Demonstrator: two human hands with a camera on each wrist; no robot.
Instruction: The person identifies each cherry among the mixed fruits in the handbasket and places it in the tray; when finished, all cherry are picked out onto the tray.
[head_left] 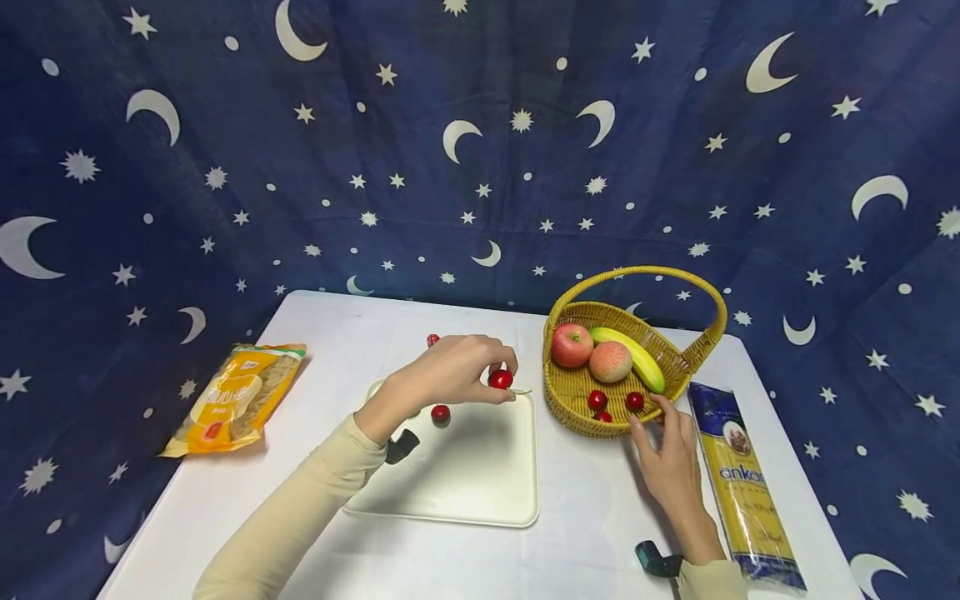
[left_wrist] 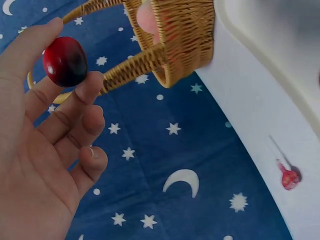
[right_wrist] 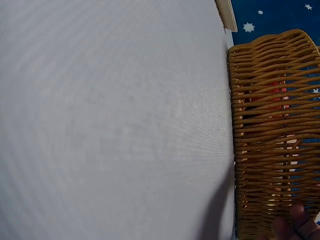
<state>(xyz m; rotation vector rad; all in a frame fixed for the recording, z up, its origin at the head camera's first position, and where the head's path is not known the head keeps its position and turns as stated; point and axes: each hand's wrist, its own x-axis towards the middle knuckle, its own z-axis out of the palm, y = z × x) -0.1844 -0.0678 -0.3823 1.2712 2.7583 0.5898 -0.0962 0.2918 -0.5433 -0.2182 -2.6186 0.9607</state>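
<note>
A red cherry (head_left: 500, 379) is pinched between the thumb and fingertips of the left hand (head_left: 467, 367). Beneath that hand, a second cherry (head_left: 440, 414) lies on a white tray (head_left: 465, 487). To its right, the right hand (head_left: 672, 460) holds the near rim of a fruit-filled wicker basket (head_left: 565, 392).

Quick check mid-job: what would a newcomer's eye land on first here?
Probably the wicker basket on the right, holding an apple, a peach, a banana and some small cherries. Next, the glossy red cherry pinched in the left hand, seen near the far right corner of the white tray. Behind everything hangs a dark blue cloth patterned with moons and stars.
</note>
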